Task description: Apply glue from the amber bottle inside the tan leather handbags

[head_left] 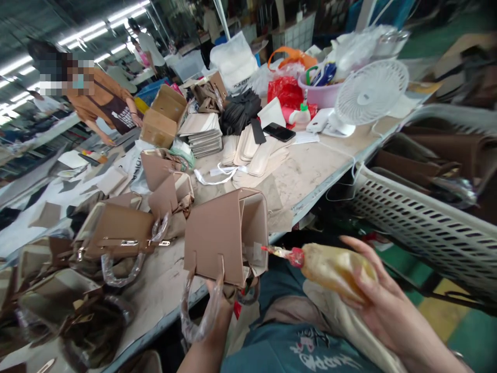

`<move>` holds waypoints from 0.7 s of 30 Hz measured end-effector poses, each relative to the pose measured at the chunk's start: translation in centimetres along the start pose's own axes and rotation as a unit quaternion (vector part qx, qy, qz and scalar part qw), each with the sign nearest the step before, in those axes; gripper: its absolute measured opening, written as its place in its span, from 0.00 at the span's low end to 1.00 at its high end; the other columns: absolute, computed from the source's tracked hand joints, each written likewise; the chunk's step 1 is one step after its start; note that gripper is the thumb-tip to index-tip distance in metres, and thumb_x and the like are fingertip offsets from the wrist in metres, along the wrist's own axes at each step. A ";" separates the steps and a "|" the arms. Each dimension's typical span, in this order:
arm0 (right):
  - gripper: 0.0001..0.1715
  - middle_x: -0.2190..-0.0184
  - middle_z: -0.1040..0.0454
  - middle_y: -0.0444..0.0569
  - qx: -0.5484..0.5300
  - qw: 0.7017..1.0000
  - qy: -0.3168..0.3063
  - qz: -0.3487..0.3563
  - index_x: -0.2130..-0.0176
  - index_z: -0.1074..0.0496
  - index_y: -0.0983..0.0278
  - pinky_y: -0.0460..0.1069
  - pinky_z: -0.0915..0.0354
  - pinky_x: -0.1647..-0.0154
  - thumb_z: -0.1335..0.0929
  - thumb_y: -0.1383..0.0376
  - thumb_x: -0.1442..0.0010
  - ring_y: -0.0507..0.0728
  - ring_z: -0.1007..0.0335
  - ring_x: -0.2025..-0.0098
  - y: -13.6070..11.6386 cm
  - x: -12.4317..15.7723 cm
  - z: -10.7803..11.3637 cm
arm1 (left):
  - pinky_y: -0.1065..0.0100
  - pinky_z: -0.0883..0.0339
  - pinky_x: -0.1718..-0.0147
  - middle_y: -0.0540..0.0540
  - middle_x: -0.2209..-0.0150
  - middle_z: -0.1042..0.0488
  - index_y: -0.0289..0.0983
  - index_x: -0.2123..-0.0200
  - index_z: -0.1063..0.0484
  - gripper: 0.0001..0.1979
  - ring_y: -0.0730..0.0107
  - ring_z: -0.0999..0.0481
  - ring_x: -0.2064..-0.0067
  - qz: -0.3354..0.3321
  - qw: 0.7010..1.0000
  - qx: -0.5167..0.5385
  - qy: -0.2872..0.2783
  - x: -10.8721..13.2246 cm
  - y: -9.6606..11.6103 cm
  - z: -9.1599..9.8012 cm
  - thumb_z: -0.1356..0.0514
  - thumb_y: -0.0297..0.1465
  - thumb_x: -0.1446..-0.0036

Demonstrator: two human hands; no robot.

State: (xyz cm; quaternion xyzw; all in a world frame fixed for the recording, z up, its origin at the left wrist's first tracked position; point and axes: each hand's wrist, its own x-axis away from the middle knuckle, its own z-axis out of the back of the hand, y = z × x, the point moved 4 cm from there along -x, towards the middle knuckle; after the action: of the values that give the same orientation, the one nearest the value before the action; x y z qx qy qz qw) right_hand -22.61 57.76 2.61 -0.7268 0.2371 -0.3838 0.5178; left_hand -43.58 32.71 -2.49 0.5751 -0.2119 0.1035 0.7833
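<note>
Worktable (306, 163) in a workshop lit by ceiling tubes (82, 40), with other handbags (120, 228) crowding its left end and a fan (370, 96) towards its right. At the near edge, the left hand (222, 299) is beneath a brown handbag (213, 235), its grip hidden; beyond that edge, the right hand (370, 285) grips a yellowish bottle (330, 267).

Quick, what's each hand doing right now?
Left hand: at the brown boxy leather-look handbag; fingers hidden, grip unclear.
Right hand: closed around the yellowish translucent plastic bottle with red nozzle.
</note>
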 end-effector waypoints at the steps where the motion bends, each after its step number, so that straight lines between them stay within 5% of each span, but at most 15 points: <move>1: 0.30 0.59 0.27 0.50 -0.052 0.998 -0.019 -0.035 0.48 0.33 0.43 0.50 0.30 0.80 0.29 0.44 0.49 0.59 0.26 0.70 0.6 -0.1 0.0 | 0.65 0.40 0.40 0.43 0.34 0.40 0.42 0.60 0.31 0.30 0.47 0.56 0.29 -0.013 1.000 -0.014 0.020 -0.1 -0.1 0.1 0.28 0.21 0.70; 3: 0.34 0.58 0.27 0.50 -0.109 0.992 -0.044 -0.055 0.50 0.31 0.46 0.46 0.33 0.82 0.25 0.44 0.55 0.57 0.27 0.70 1.2 -0.1 0.3 | 0.63 0.40 0.40 0.42 0.36 0.37 0.42 0.59 0.31 0.31 0.45 0.55 0.30 -0.041 0.996 -0.051 0.052 -0.3 -0.4 0.4 0.28 0.22 0.71; 8: 0.44 0.56 0.25 0.48 -0.072 0.993 -0.091 -0.006 0.47 0.35 0.45 0.51 0.26 0.63 0.20 0.54 0.61 0.62 0.25 0.57 1.2 0.9 1.2 | 0.56 0.55 0.34 0.38 0.35 0.38 0.41 0.53 0.31 0.35 0.41 0.49 0.31 -0.068 0.984 -0.159 0.034 -1.1 -1.5 1.0 0.27 0.28 0.68; 12: 0.42 0.58 0.26 0.47 -0.011 0.998 -0.048 0.035 0.48 0.36 0.47 0.51 0.27 0.65 0.20 0.60 0.59 0.61 0.25 0.61 1.5 0.7 1.8 | 0.55 0.43 0.39 0.37 0.40 0.32 0.40 0.49 0.32 0.35 0.42 0.41 0.35 -0.087 0.978 -0.183 0.042 -1.5 -2.0 1.4 0.28 0.32 0.65; 17: 0.29 0.64 0.26 0.47 -0.024 0.999 0.002 0.037 0.53 0.31 0.58 0.49 0.28 0.65 0.24 0.54 0.52 0.58 0.28 0.64 2.1 -0.1 2.1 | 0.54 0.33 0.46 0.33 0.48 0.27 0.36 0.49 0.31 0.32 0.44 0.29 0.43 -0.169 0.955 -0.239 0.049 -1.3 -1.7 0.9 0.33 0.38 0.60; 21: 0.32 0.67 0.29 0.44 -0.070 0.996 0.062 0.011 0.50 0.31 0.56 0.42 0.36 0.81 0.23 0.53 0.52 0.52 0.34 0.73 1.2 0.0 2.4 | 0.57 0.28 0.52 0.36 0.53 0.24 0.37 0.52 0.28 0.28 0.51 0.22 0.53 -0.229 0.921 -0.312 0.052 -1.0 -1.2 0.7 0.36 0.41 0.58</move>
State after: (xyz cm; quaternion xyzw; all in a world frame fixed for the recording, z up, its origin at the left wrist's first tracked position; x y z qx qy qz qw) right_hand -20.62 58.65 1.09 -0.7333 0.3030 -0.4054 0.4540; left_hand -44.10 31.78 -3.84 0.3286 -0.0549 -0.1205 0.9351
